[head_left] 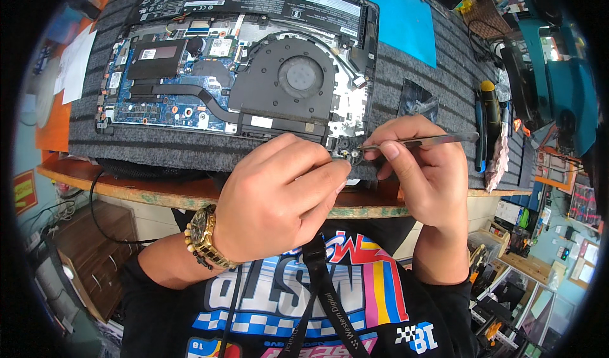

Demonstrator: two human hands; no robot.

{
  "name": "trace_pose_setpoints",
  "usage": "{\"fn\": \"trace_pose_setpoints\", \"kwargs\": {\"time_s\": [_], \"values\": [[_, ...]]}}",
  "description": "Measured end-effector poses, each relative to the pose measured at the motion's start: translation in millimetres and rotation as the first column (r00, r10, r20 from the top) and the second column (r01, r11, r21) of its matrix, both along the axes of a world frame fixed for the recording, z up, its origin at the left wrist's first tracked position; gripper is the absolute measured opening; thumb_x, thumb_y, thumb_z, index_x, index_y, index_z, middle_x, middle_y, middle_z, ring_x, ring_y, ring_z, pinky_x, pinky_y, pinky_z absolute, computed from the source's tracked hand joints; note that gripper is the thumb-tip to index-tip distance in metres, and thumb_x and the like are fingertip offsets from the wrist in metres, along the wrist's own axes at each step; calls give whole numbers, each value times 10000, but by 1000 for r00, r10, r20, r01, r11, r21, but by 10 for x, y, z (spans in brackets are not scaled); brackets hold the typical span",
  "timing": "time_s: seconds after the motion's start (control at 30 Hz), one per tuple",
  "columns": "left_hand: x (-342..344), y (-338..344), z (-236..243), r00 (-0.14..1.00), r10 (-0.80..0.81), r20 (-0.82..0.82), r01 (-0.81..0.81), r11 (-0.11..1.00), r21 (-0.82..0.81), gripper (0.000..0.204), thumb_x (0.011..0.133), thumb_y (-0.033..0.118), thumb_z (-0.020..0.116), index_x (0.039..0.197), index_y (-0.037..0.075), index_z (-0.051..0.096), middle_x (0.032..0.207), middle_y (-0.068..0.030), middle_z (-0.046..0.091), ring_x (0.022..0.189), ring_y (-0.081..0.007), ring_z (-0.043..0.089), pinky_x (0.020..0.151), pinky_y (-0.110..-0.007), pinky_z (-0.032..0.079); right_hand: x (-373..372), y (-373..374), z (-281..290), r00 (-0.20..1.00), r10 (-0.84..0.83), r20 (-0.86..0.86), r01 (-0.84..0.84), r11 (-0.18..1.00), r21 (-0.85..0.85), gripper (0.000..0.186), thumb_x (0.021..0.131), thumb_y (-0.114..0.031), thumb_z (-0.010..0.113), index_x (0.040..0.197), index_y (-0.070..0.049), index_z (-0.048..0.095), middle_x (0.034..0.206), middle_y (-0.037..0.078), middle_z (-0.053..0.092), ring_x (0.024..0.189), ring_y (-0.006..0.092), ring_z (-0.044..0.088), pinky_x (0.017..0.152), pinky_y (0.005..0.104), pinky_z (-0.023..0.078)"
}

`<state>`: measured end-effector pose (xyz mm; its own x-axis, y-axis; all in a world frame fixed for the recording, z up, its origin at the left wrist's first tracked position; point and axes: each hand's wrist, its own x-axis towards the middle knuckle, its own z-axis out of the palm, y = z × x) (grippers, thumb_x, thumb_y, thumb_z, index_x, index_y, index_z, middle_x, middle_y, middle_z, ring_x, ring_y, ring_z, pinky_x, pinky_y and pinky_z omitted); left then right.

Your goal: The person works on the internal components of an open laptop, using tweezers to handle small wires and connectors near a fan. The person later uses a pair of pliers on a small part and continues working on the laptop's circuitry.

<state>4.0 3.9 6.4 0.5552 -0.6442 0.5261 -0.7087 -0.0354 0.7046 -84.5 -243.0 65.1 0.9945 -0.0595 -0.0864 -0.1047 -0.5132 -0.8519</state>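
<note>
An opened laptop base lies before me, with a black battery along its far side. A round black cooling fan, a heat pipe and a blue circuit board show inside it. My right hand pinches a pair of metal tweezers, tips pointing left at small parts in the base's near right corner. My left hand is closed, thumb and fingertips together at that same corner. Whatever lies between those fingertips is too small and hidden to name.
Under the laptop is a dark grey striped mat, with a blue sheet at the far right. A yellow-and-black tool handle and a dark plastic bag lie to the right. The wooden table edge runs nearest me.
</note>
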Motion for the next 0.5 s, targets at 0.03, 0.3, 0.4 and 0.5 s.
{"fn": "trace_pose_setpoints", "kwargs": {"time_s": [0.03, 0.3, 0.4, 0.5], "values": [[2, 0, -5, 1000, -4, -1, 4, 1000, 2, 274, 876, -8, 891, 1144, -2, 841, 1037, -106, 733, 880, -311, 738, 762, -419, 621, -12, 1, -2, 1000, -21, -15, 21, 1000, 11, 150, 1192, -38, 671, 1221, 80, 758, 1182, 177, 831, 1003, 186, 809, 763, 287, 643], [-4, 7, -1, 1000, -4, -24, 4, 1000, 9, 311, 853, -15, 902, 1160, 19, 864, 1071, -105, 779, 876, -310, 754, 756, -427, 613, -18, 69, -42, 993, -109, 36, 103, 986, 133, 119, 1123, -16, 767, 1094, 79, 830, 1102, 135, 855, 893, 188, 818, 755, 315, 632], [0, 4, -1, 1000, -9, 0, 9, 1000, 15, 285, 864, 22, 894, 1145, 14, 847, 1126, -102, 749, 906, -305, 741, 777, -421, 631, -12, 72, -42, 995, -92, 48, 87, 993, 80, 84, 1100, -2, 778, 1117, 68, 822, 1094, 144, 851, 945, 237, 835, 802, 341, 644], [-2, 0, -1, 1000, -16, 9, 16, 999, 43, 288, 863, 31, 892, 1147, 23, 850, 1149, -100, 753, 912, -302, 741, 778, -418, 631, 21, 48, -39, 996, -39, 75, 38, 999, 16, 55, 1073, 26, 774, 1102, 53, 813, 1079, 164, 837, 937, 302, 827, 819, 381, 637]]}}
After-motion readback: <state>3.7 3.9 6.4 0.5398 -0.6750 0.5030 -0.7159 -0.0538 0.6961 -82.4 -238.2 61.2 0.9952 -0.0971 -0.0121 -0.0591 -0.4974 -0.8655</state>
